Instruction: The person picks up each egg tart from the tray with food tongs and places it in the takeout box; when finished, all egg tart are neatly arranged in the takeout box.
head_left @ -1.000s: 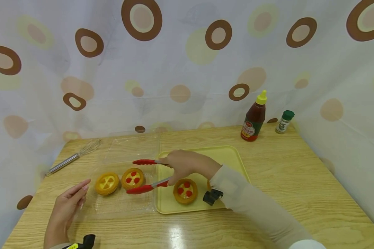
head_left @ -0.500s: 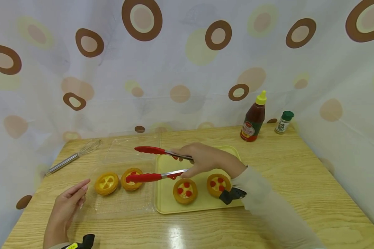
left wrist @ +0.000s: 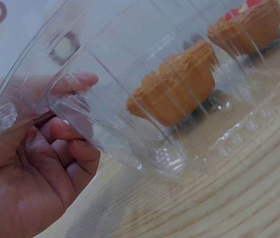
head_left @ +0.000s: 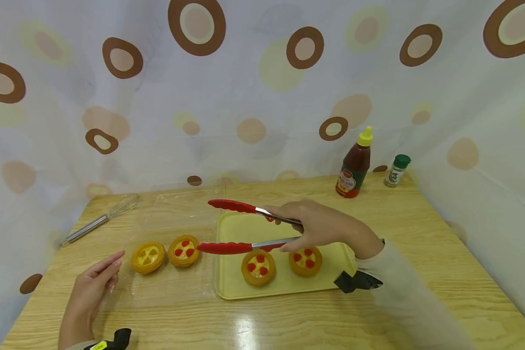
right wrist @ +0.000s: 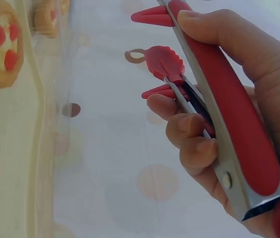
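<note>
My right hand (head_left: 321, 226) grips a pair of red-tipped metal tongs (head_left: 227, 248) above the yellow tray (head_left: 240, 227); their arms stand spread with nothing between the tips. Two tarts with red toppings, a left one (head_left: 258, 268) and a right one (head_left: 305, 261), lie on that tray. To its left sits a clear plastic container (head_left: 172, 287), lid folded back. Inside are a tart with yellow pieces (head_left: 148, 257) and a red-topped tart (head_left: 183, 252). The left wrist view shows my left hand (left wrist: 35, 168) pinching the container's edge between thumb and fingers.
A whisk (head_left: 100, 221) lies at the back left of the wooden table (head_left: 192, 325). Toward the back right stand a sauce bottle (head_left: 353, 167) with a yellow cap and a small green-capped shaker (head_left: 397, 171). A patterned curtain (head_left: 245, 87) hangs behind.
My right hand has moved right with the tongs, away from the red-topped tart in the container, and the tongs have spread wider. The right tart on the tray has come into view. My left hand stays put.
</note>
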Action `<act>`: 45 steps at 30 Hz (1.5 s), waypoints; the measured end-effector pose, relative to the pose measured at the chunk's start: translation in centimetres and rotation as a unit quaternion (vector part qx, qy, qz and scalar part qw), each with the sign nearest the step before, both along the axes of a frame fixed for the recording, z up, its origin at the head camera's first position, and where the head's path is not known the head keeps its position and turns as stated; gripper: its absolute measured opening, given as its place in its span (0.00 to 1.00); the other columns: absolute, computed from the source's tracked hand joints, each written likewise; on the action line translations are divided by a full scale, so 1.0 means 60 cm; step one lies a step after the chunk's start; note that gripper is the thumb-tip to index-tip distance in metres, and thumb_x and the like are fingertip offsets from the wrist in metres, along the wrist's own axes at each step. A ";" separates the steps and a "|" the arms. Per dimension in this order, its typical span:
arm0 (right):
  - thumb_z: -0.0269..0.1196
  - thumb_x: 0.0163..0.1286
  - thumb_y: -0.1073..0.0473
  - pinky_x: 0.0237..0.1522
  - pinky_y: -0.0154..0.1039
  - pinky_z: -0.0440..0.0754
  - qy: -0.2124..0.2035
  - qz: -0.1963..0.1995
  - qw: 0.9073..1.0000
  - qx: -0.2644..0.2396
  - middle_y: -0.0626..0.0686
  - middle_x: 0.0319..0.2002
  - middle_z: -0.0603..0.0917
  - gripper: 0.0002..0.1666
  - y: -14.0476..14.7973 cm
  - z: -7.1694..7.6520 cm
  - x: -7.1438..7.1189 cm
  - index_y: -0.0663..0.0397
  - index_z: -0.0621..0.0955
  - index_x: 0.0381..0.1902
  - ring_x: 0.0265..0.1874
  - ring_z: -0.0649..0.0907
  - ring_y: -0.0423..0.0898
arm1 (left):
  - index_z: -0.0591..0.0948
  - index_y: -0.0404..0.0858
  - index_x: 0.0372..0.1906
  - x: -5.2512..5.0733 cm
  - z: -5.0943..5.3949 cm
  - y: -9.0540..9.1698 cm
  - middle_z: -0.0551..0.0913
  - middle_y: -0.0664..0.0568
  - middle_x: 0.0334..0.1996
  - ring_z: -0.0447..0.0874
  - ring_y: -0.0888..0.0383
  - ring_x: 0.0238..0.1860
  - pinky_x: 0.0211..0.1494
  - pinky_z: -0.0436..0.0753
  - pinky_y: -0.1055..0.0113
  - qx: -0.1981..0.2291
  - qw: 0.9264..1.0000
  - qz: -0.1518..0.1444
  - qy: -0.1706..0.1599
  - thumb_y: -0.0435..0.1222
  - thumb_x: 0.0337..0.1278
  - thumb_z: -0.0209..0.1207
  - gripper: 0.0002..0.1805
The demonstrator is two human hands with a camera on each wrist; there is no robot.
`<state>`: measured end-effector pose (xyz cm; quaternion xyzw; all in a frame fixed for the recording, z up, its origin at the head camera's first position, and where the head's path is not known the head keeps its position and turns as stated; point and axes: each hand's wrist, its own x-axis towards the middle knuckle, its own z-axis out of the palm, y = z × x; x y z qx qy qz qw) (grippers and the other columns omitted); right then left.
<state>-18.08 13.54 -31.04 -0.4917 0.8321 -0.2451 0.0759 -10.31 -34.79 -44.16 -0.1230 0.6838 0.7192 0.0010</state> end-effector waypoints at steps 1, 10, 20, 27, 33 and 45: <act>0.69 0.59 0.51 0.24 0.31 0.68 -0.004 -0.004 1.000 0.003 0.46 0.38 0.77 0.45 0.006 0.001 0.002 0.58 0.64 0.70 0.19 0.64 0.33 | 0.85 0.57 0.46 0.000 0.001 0.000 0.76 0.60 0.26 0.69 0.67 0.22 0.23 0.70 0.75 0.003 1.000 0.000 0.000 0.39 0.62 0.59 0.12; 0.70 0.58 0.51 0.22 0.29 0.67 -0.022 -0.025 0.999 0.022 0.44 0.37 0.78 0.45 0.061 -0.012 0.022 0.61 0.65 0.69 0.18 0.63 0.31 | 0.85 0.58 0.45 -0.002 0.006 0.000 0.75 0.60 0.25 0.69 0.67 0.22 0.22 0.70 0.75 -0.005 1.000 0.001 -0.006 0.39 0.62 0.59 0.11; 0.69 0.59 0.51 0.21 0.28 0.66 -0.045 -0.039 0.997 0.048 0.42 0.35 0.76 0.43 0.110 -0.040 0.044 0.65 0.68 0.66 0.19 0.63 0.30 | 0.86 0.59 0.43 -0.003 0.003 0.002 0.76 0.60 0.25 0.69 0.67 0.22 0.22 0.70 0.75 0.001 1.000 0.005 -0.014 0.39 0.62 0.60 0.11; 0.70 0.57 0.48 0.22 0.27 0.68 -0.039 -0.037 0.995 0.081 0.40 0.35 0.77 0.44 0.119 -0.051 0.052 0.65 0.69 0.65 0.19 0.64 0.29 | 0.85 0.59 0.44 -0.002 0.003 0.001 0.75 0.60 0.25 0.69 0.67 0.22 0.22 0.70 0.75 0.005 1.000 0.003 -0.008 0.40 0.61 0.60 0.11; 0.70 0.57 0.48 0.27 0.28 0.72 -0.029 -0.018 0.995 0.094 0.52 0.44 0.82 0.43 0.115 -0.054 0.051 0.67 0.70 0.64 0.24 0.69 0.33 | 0.86 0.58 0.44 0.000 0.000 0.001 0.75 0.61 0.26 0.69 0.67 0.23 0.23 0.70 0.75 0.009 1.000 0.005 -0.007 0.40 0.61 0.60 0.10; 0.71 0.54 0.49 0.46 0.42 0.81 -0.014 -0.017 0.987 0.160 0.57 0.50 0.82 0.43 0.085 -0.046 0.050 0.65 0.71 0.64 0.45 0.83 0.49 | 0.85 0.59 0.44 -0.003 0.000 -0.002 0.75 0.60 0.25 0.68 0.67 0.22 0.22 0.69 0.74 -0.005 1.000 0.000 0.002 0.40 0.61 0.60 0.10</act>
